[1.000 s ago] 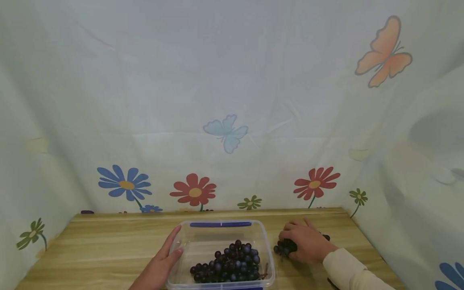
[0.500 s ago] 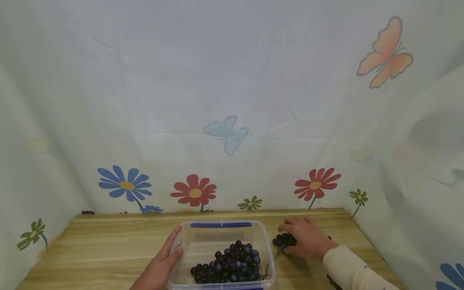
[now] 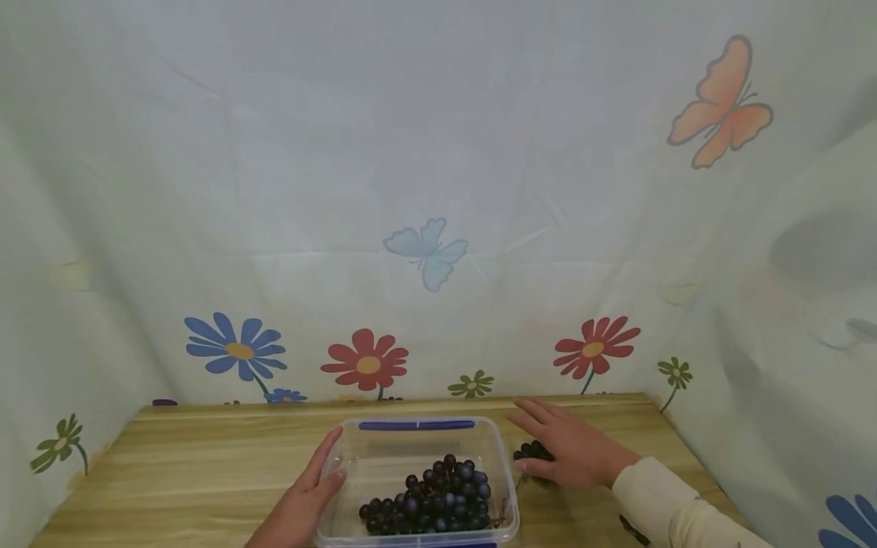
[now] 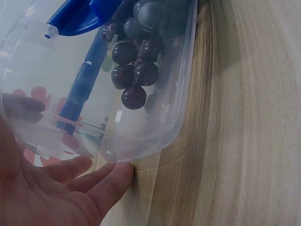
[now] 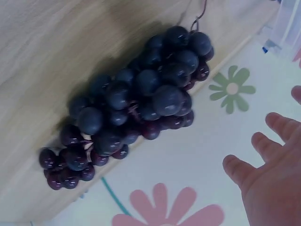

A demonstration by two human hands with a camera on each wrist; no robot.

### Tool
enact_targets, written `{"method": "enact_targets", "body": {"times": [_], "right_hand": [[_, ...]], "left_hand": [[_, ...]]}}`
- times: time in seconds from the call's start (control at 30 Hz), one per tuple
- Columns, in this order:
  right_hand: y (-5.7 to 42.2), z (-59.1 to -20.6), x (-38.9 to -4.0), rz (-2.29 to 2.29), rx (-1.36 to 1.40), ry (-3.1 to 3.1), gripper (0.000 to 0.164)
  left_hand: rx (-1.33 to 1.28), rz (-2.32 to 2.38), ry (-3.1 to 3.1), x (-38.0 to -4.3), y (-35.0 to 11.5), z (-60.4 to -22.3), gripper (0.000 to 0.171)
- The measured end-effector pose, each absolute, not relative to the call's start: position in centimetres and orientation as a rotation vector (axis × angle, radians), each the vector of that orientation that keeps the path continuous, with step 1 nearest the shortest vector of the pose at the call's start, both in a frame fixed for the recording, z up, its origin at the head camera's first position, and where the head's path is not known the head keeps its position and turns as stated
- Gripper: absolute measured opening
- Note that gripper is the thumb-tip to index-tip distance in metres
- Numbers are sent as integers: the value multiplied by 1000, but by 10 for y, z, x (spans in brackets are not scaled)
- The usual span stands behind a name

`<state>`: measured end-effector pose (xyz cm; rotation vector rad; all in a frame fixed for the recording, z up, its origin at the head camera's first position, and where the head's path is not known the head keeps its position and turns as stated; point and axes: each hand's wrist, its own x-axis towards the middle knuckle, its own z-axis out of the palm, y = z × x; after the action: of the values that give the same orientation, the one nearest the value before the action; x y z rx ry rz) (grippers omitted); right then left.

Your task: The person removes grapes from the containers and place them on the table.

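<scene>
A clear plastic container (image 3: 363,468) with blue clips stands at the front middle of the table. Inside lies a bunch of dark grapes (image 3: 438,498), its brown stem toward the right end. My left hand (image 3: 301,491) holds the container's left side, thumb over the rim and fingers along the outside wall. To the right of the container, a second grape bunch (image 5: 131,99) lies on the wood. My right hand (image 3: 575,449) is over that bunch with fingers spread and straight, partly hiding it in the head view. In the right wrist view the right fingers (image 5: 240,172) are apart from the grapes.
The wood-grain table (image 3: 205,472) ends against a white cloth backdrop (image 3: 308,152) printed with flowers and butterflies. Similar cloth closes in both sides. A small dark object (image 3: 633,529) shows beside the right sleeve.
My right hand has let go of the second grape bunch; its fingers have straightened and spread apart. The left hand and the container have stayed in place.
</scene>
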<state>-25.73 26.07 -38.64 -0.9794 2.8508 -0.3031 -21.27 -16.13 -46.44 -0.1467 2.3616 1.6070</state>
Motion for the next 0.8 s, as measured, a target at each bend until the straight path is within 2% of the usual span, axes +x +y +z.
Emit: {"method": "enact_targets", "body": {"times": [0.8], "right_hand": [[205,-370,-249,-122,-1279,2704,76]], "left_hand": [[-146,1545,2413,-211,-159,-461,69]]}}
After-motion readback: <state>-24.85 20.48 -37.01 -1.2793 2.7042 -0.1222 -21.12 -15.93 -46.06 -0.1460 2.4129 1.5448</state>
